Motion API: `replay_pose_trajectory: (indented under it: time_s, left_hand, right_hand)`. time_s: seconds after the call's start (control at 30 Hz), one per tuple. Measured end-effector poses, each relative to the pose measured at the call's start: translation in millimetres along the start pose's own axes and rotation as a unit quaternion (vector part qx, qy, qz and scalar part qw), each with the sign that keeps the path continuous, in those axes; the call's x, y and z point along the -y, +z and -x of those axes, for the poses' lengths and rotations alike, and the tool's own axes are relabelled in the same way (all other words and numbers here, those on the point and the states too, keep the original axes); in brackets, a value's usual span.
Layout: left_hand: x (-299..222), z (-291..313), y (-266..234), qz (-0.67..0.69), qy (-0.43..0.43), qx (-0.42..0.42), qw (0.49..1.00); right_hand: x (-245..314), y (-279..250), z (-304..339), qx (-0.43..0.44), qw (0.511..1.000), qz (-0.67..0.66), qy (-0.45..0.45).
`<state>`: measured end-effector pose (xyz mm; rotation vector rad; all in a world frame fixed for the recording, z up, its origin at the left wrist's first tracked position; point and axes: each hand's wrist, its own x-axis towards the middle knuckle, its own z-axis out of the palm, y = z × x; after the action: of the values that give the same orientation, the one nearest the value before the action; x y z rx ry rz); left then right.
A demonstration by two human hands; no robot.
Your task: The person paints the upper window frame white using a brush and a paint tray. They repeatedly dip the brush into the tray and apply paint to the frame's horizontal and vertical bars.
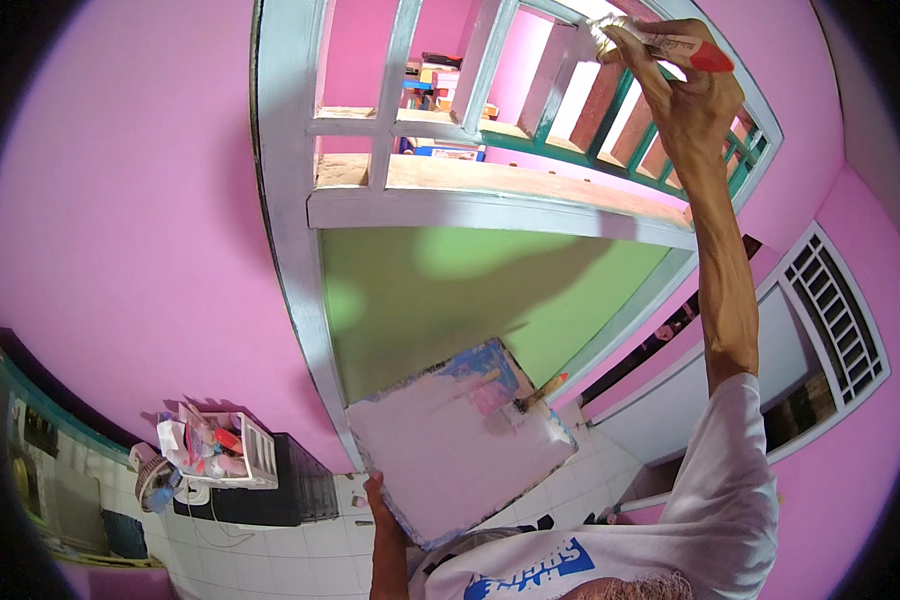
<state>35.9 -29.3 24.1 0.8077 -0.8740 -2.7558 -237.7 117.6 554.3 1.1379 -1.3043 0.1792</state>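
High at the upper right, my right hand (705,105) is closed around a paintbrush (676,48) with a red-tipped wooden handle. Its bristles touch or nearly touch a slat of the transom frame (410,205); the fingers partly cover the contact. Pale grey-white coats the frame's left bars, while several bars at the right are green (565,152). Low at the left, my left hand (380,503) grips the edge of a square, paint-smeared board (440,470), its fingers partly hidden. Near the board's right corner lies a second brush (544,390) with a red handle tip.
Below the transom is a green panel (450,285), set between pale posts. Pink walls (140,200) stand on both sides. A white basket of odds and ends (255,455) sits by a black cabinet (288,490) at the lower left. To the right is a white door (690,385).
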Motion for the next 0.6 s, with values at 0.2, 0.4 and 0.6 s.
replay_pose_trajectory:
  time_s: [0.2,0.4,0.6]
  left_hand:
    - [-2,3,1,0.004,-0.014,-0.007,1.0]
    - [8,3,-9,0.002,-0.002,-0.026,1.0]
    - [2,10,-4,-0.005,0.002,-0.014,1.0]
  right_hand:
    - [-23,26,6,0.004,0.985,-0.162,0.057]
    - [3,-1,8,-0.053,0.998,-0.01,-0.023]
    - [-6,5,9,-0.025,0.998,0.016,-0.058]
